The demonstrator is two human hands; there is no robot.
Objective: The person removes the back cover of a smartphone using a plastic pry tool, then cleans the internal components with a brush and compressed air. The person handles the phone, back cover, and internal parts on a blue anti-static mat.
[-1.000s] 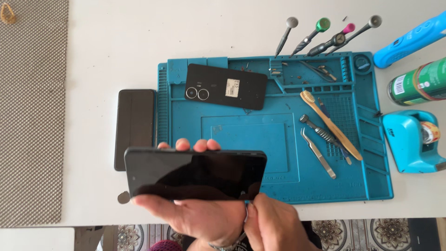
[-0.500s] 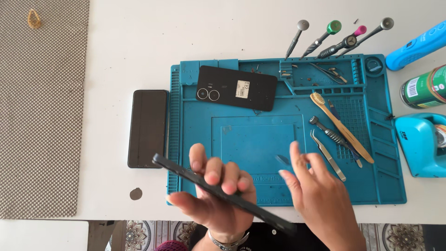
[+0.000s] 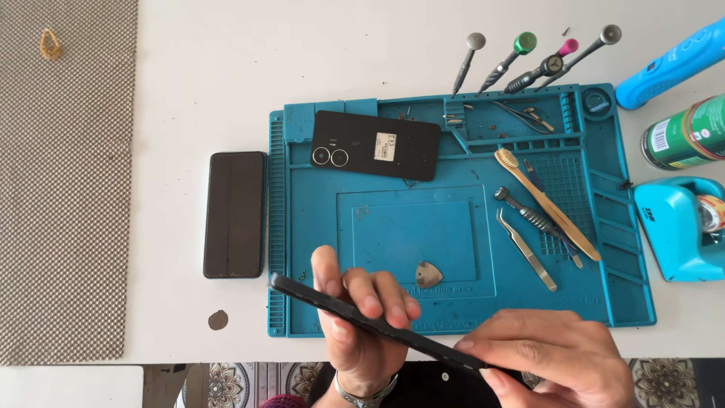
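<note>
My left hand [image 3: 362, 317] grips a black phone body [image 3: 332, 304], held edge-on and tilted over the front edge of the blue work mat [image 3: 453, 219]. My right hand [image 3: 551, 359] pinches the phone's lower right end. A metal triangular pick [image 3: 428, 273] lies on the mat just beyond my fingers. A black back cover [image 3: 375, 145] with two camera rings rests at the mat's far left. A second black phone [image 3: 235, 214] lies flat on the white table, left of the mat.
Tweezers [image 3: 526, 249], a wooden brush [image 3: 546, 202] and a driver lie on the mat's right side. Several screwdrivers [image 3: 521, 57] stand behind it. A blue tool [image 3: 668, 64], a green can [image 3: 683, 136] and a blue tape dispenser [image 3: 680, 227] sit at right. A grey mesh mat [image 3: 64, 181] lies at left.
The phone has turned from flat-facing to edge-on. My right hand left the mat and took hold of the phone's right end; the pick now lies on the mat.
</note>
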